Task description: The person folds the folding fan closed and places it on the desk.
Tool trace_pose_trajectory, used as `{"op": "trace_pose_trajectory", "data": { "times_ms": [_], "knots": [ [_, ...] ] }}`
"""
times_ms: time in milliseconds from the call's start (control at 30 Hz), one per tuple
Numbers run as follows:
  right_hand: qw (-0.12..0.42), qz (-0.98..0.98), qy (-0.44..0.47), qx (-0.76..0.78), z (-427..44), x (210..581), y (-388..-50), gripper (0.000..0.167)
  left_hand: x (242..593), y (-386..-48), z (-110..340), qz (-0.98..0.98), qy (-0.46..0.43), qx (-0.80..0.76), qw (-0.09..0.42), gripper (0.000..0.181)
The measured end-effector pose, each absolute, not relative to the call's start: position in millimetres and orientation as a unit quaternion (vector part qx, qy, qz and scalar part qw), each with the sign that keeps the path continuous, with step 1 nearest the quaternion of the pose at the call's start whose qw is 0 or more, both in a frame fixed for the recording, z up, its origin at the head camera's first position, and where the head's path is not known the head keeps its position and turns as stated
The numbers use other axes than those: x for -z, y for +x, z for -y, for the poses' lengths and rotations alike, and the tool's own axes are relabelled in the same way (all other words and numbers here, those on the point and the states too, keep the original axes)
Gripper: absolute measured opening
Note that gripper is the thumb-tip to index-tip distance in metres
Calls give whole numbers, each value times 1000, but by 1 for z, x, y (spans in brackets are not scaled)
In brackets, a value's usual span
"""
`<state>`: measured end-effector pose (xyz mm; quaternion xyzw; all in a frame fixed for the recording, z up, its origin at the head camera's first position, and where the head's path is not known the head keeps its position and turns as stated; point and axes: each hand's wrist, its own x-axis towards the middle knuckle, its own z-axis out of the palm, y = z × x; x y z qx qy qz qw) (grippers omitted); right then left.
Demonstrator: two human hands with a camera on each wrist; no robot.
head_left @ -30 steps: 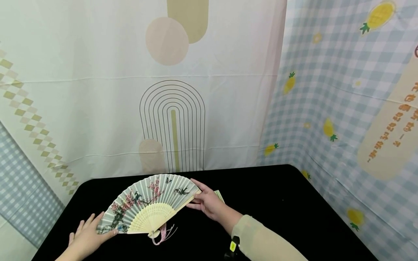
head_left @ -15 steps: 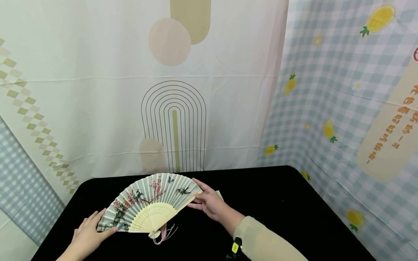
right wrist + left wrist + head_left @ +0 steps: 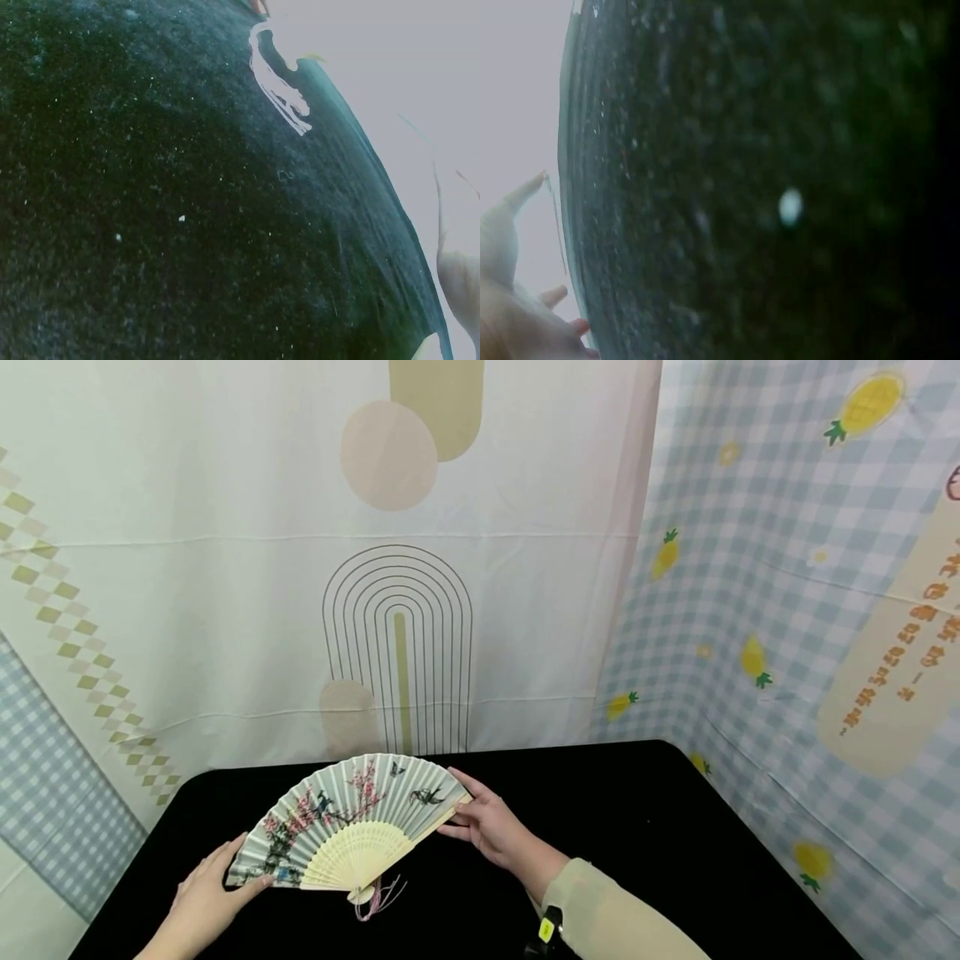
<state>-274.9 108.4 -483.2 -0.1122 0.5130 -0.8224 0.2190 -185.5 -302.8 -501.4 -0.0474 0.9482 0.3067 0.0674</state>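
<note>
A spread folding fan (image 3: 356,827), with pale pleated cloth, pink blossoms and cream slotted ribs, is held between both hands in the head view. My left hand (image 3: 202,893) pinches its left end, thumb on the front and fingers at the outer edge. At the opposite end, my right hand (image 3: 491,831) grips the outer rib, thumb in front and some fingers behind. A pink tassel (image 3: 367,906) hangs from the pivot; its pale strands show in the right wrist view. The left wrist view catches part of my left hand (image 3: 525,315) against glare.
Below the fan spreads a black-covered table (image 3: 637,860) with rounded far corners. A white patterned curtain (image 3: 540,627) hangs behind it, and a blue checked cloth (image 3: 720,568) with pineapples hangs at the right. A black wrist strap (image 3: 551,927) shows by the right sleeve.
The fan and both hands have shifted slightly right and a little upward. A pale green strip behind my right hand has gone out of sight. Both hands keep their hold.
</note>
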Motion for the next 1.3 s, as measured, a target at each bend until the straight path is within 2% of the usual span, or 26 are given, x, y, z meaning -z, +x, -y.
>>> {"op": "trace_pose_trajectory", "data": {
  "times_ms": [300,633,967,1300],
  "knots": [
    [208,-515,-106,824,-117,481,-276,62,491,-189,292,-927,-80,-354,89,112],
    [201,-519,-107,824,-137,480,-277,63,480,-194,280,-897,-75,-422,105,108],
    [191,-520,-97,827,-162,478,-280,62,475,-190,260,-891,-71,-443,67,96],
    [190,-522,-73,828,-187,473,-278,63,473,-183,246,-885,-67,-458,57,83]
  ]
}}
